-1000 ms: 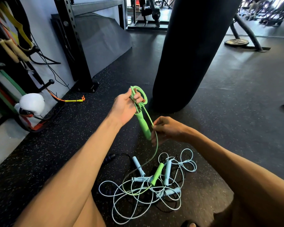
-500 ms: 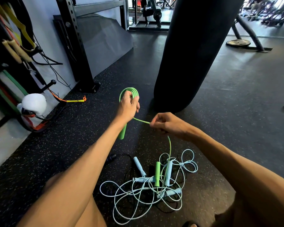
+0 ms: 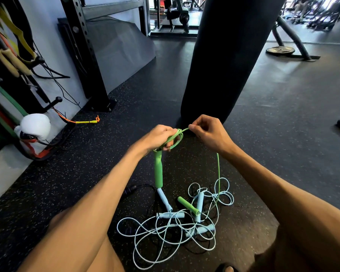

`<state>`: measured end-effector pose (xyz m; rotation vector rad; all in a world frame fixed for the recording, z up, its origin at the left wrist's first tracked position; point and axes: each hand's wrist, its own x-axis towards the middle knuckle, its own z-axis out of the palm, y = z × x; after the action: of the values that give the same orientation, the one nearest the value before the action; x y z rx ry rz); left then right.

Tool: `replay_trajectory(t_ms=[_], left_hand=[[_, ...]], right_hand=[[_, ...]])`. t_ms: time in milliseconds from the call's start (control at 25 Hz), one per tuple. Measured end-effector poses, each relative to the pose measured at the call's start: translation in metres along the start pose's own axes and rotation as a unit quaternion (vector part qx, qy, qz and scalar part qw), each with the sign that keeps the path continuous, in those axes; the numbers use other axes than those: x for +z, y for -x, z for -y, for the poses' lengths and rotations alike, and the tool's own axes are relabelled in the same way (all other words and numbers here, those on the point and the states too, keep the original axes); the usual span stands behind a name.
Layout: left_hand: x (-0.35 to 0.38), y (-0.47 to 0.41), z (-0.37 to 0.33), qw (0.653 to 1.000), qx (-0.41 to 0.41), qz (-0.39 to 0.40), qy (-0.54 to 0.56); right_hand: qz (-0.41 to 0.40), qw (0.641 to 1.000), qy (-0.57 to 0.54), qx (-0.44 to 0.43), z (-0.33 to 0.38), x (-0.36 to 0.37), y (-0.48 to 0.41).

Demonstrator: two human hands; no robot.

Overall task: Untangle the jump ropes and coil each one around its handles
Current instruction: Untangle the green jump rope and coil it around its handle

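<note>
In the middle of the frame the left hand (image 3: 159, 137) closes its grip on a small coil of the green rope (image 3: 176, 138); the loops go around its fingers. From this hand one green handle (image 3: 158, 169) hangs straight down, and its lower end stands just above a blue handle (image 3: 164, 199) in the picture; I cannot tell if they touch. The right hand (image 3: 211, 134), close beside the left one, holds the same cord in a narrow pinch of thumb and finger. From there the cord falls down on the right side to the pile on the floor (image 3: 282, 154).

The pile lies in the lower middle, between the two forearms. There the second green handle (image 3: 187, 205) lies tilted on the blue ropes (image 3: 170, 215), whose loops cross each other many times. A black rope (image 3: 137, 187) shows at the left edge of the pile, partly under it.

Just behind the hands the lower edge of the black bag (image 3: 224, 55) hangs near the floor. To the right of the pile a wide stretch of dark floor runs up to the right edge of the frame. On the left the speckled mat ends at a lighter strip; there a white glove (image 3: 35, 126) and the foot of a rack (image 3: 104, 105) stand. A plate (image 3: 280, 50) lies in the upper right, well apart.
</note>
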<state>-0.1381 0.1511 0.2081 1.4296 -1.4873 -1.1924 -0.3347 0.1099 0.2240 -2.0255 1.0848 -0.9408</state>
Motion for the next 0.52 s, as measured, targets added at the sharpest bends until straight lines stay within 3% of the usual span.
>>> replay_trajectory(t_ms=[240, 400, 520], left_hand=[[-0.002, 0.007, -0.010, 0.982, -0.032, 0.077, 0.169], [-0.004, 0.008, -0.013, 0.934, -0.038, 0.110, 0.337], [-0.004, 0.006, -0.015, 0.888, -0.014, 0.094, 0.451]], right_hand=[[-0.001, 1.000, -0.028, 0.002, -0.003, 0.005, -0.001], [0.006, 0.993, -0.093, 0.072, 0.000, 0.013, 0.002], [0.065, 0.969, -0.179, 0.154, 0.002, 0.018, 0.008]])
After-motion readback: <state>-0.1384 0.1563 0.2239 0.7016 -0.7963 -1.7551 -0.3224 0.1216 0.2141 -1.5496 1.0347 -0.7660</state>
